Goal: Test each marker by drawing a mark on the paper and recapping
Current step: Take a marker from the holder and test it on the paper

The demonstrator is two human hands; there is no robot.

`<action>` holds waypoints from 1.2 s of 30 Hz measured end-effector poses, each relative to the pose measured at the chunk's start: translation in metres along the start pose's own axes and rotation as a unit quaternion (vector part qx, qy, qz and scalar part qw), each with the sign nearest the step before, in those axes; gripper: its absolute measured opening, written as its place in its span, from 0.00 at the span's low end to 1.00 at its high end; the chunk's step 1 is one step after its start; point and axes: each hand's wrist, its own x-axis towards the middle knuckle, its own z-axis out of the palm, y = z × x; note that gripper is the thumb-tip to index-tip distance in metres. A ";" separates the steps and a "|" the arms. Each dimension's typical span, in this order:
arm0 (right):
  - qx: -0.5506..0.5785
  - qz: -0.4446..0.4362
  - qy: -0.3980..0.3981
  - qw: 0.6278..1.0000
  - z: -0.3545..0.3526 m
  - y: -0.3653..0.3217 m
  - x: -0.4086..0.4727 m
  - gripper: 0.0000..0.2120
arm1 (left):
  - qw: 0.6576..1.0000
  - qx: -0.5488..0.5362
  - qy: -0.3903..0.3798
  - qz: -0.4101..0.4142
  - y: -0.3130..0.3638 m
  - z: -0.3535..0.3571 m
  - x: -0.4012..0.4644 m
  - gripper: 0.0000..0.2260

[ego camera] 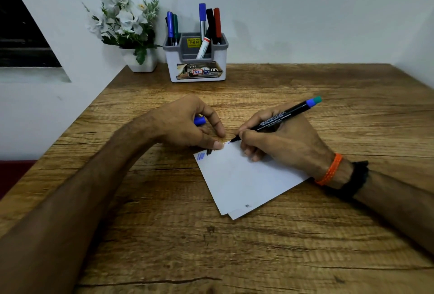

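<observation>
A white sheet of paper [244, 183] lies on the wooden table [234, 246], with blue and black marks near its far left corner. My right hand [281, 143] grips an uncapped black marker [277, 121] with a blue end, its tip touching the paper's far edge. My left hand [187, 124] holds a blue cap [199, 120] in its curled fingers, and its thumb and a fingertip press on the paper's far corner.
A grey-and-white holder [199, 68] with several markers stands at the back by the wall. A white pot of artificial flowers [141, 58] sits to its left. The table's left edge runs diagonally beside a white wall.
</observation>
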 end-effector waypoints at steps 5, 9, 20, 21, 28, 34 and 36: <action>0.002 0.001 -0.003 1.000 0.000 0.000 0.000 0.02 | 1.000 0.006 0.003 -0.007 0.001 0.000 0.001 0.09; 0.011 0.005 0.008 1.000 -0.001 0.001 0.000 0.02 | 1.000 0.003 0.007 -0.010 0.001 0.001 0.000 0.09; 0.009 -0.007 0.012 1.000 0.000 0.001 0.000 0.03 | 1.000 0.001 0.002 -0.011 0.001 0.001 0.000 0.08; 0.012 -0.007 0.016 1.000 0.000 0.001 0.000 0.02 | 1.000 0.001 0.002 -0.012 0.002 0.000 0.000 0.08; 0.017 -0.006 0.023 1.000 -0.001 0.002 0.001 0.03 | 1.000 -0.005 -0.002 -0.003 0.002 0.000 0.000 0.08; 0.088 0.015 0.050 0.995 -0.004 0.005 0.007 0.05 | 1.000 -0.005 -0.005 -0.002 0.004 -0.001 -0.002 0.07; 0.121 0.026 0.055 0.991 -0.005 0.005 0.008 0.05 | 1.000 -0.007 -0.006 0.000 0.005 0.000 -0.003 0.08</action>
